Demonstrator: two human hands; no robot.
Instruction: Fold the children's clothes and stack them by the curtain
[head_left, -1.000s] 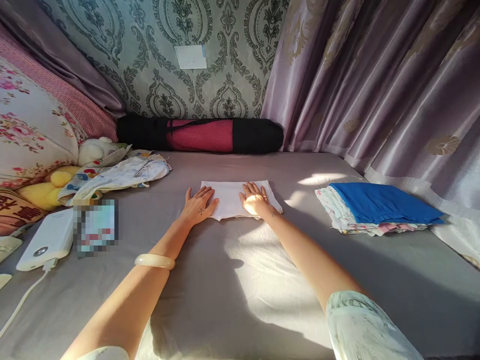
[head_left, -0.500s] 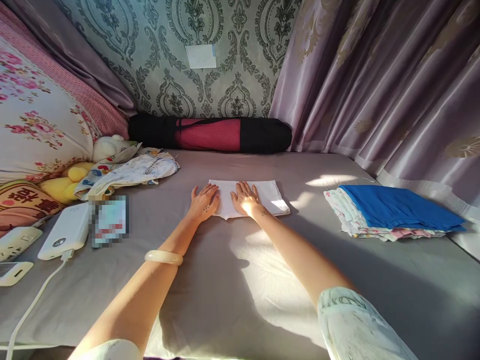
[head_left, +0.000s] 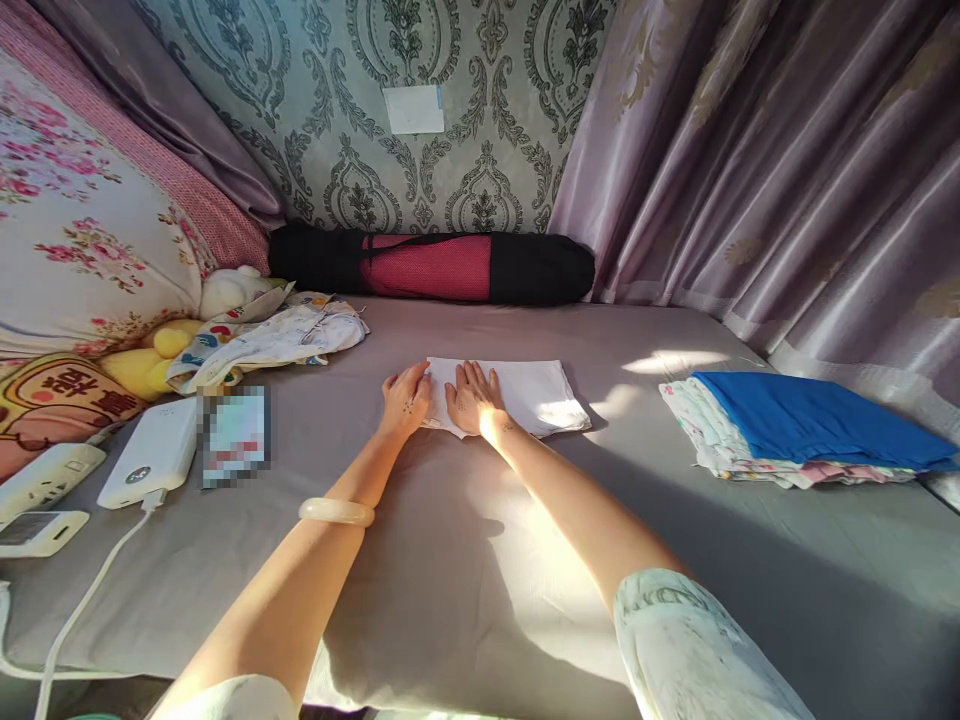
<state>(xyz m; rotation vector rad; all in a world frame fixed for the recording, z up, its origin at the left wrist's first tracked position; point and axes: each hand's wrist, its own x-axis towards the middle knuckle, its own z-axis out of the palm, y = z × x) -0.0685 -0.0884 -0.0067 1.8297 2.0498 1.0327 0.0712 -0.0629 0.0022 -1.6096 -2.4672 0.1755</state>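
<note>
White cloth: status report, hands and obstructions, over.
Left hand at left edge of white cloth; right hand flat on it. Cloth folded. Nothing blocking; blue fabric off right.

Left hand (head_left: 407, 400) curled at the fingertips — right hand (head_left: 472, 398) flat, palm down

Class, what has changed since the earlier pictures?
The right hand slid left across the folded white cloth, closer to the left hand, which drew leftward to the cloth's edge; whether it grips is unclear. The cloth and the blue-topped clothes stack stayed put.
</note>
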